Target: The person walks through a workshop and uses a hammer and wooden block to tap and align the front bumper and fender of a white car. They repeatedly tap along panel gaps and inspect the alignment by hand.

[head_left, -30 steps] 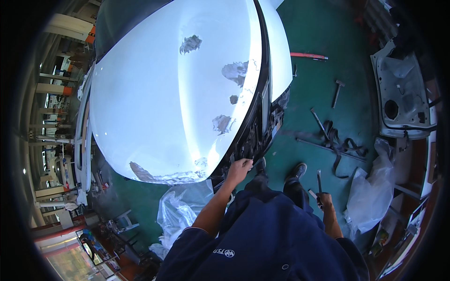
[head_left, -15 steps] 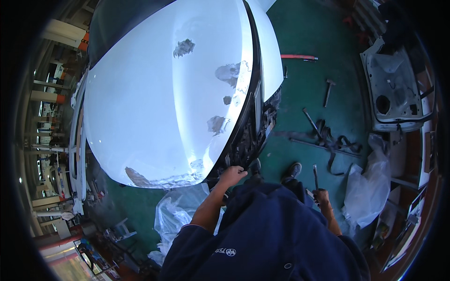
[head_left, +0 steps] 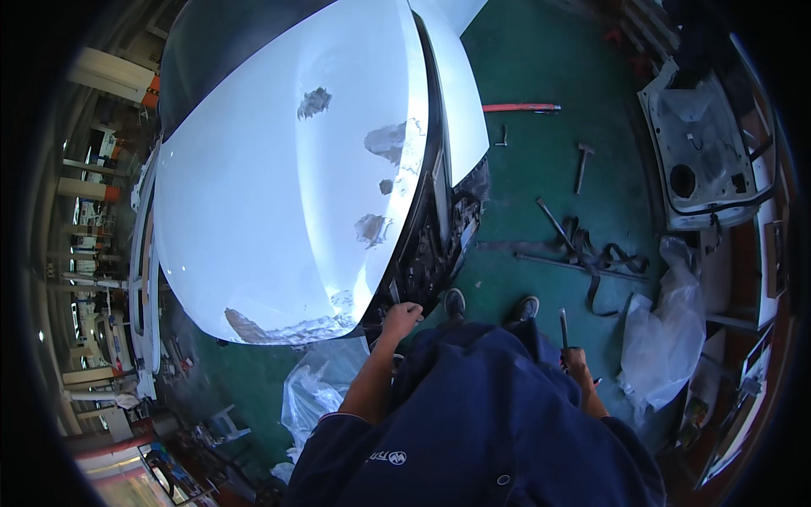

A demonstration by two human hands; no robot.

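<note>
A white car hood (head_left: 236, 194) with several grey, sanded and scuffed patches fills the upper left. Its front edge is crumpled. Beside the hood's near corner, by the dark exposed front end (head_left: 431, 262), is my left hand (head_left: 404, 319). Its fingers are curled in; what they hold, if anything, is hidden. Low on the right side of my body, my right hand (head_left: 576, 362) is closed around a slim metal bar (head_left: 563, 325), which points forward past the knuckles. A small red-tipped end shows behind that hand.
On the green floor lie a hammer (head_left: 583, 167), a black strap (head_left: 596, 270) with metal bars, and a red bar (head_left: 519, 108). A car door panel (head_left: 705, 152) leans at right, above plastic sheeting (head_left: 663, 338). More clear plastic (head_left: 317, 384) lies below the hood.
The hood has shifted left in view as my head moved. My left hand has moved slightly left along the car's front. My right hand still grips the bar, a little lower.
</note>
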